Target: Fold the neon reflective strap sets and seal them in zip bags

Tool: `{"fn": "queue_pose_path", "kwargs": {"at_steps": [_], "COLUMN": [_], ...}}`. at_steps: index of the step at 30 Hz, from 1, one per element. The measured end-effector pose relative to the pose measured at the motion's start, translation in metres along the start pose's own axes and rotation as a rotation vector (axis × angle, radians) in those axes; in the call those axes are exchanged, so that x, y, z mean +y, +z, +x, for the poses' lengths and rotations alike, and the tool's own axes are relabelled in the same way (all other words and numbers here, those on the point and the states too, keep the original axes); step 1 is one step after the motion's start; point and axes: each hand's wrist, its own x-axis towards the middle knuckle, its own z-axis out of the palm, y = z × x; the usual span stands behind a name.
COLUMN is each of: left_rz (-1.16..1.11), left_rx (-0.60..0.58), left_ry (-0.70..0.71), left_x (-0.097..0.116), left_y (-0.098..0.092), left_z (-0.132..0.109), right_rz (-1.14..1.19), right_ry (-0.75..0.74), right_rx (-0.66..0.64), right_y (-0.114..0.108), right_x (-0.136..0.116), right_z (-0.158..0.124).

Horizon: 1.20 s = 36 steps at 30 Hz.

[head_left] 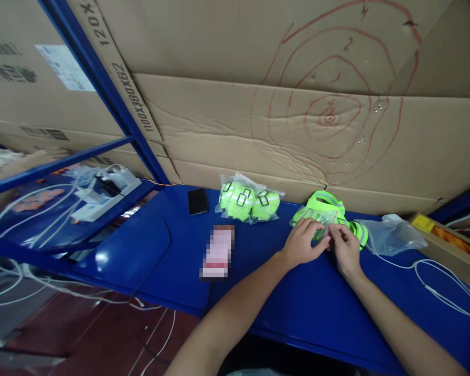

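Observation:
Both hands meet at the right side of the blue table, pinching a small clear plastic bag (321,234) between them. My left hand (302,241) has its fingers curled over the bag's left side. My right hand (345,249) pinches the bag's edge, thumb and forefinger close to the left thumb. Right behind the hands lie neon yellow-green reflective straps (325,201) with grey stripes. A coil of the same strap shows just right of my right hand. Whether any strap is inside the bag is hard to tell.
Clear bags of rolled neon straps (243,201) with black buckles lie left of the hands. Nearby are a black phone (198,201) and a pixelated phone-shaped item (218,253). Right are an empty plastic bag (395,234), a white cable (441,292) and a cardboard box (450,250).

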Motion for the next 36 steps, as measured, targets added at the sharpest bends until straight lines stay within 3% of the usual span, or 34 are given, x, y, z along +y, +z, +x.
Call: {"fn": "queue_pose_path", "kwargs": {"at_steps": [8,15,22,28,31,34,36], "left_rz": [0.080,0.090,0.110,0.092,0.047,-0.199,-0.394], "left_rx": [-0.017,-0.059,-0.078,0.082,0.197,0.325,0.400], "left_ry": [-0.087,-0.077,-0.122,-0.312,-0.367,-0.455,-0.590], "left_x": [-0.006,-0.010,-0.012,-0.019,-0.018,-0.014,-0.013], "left_y": [-0.001,-0.009,-0.012,-0.015,-0.017,-0.020,-0.020], "left_z": [-0.002,0.001,0.001,0.000,0.002,0.008,0.011], "right_rz": [-0.093,-0.095,-0.187,-0.345,-0.226,-0.120,-0.102], "right_ry": [-0.041,0.000,-0.002,-0.075,0.024,0.168,0.138], "right_rx": [-0.076,-0.173,-0.136,-0.172,-0.258,-0.208,-0.111], "right_y": [-0.002,-0.001,-0.003,-0.010,-0.006,0.001,0.003], "right_x": [0.012,0.006,0.002,0.003,0.001,0.005,0.013], "right_z": [-0.006,-0.013,-0.018,-0.020,-0.020,-0.016,-0.012]}}
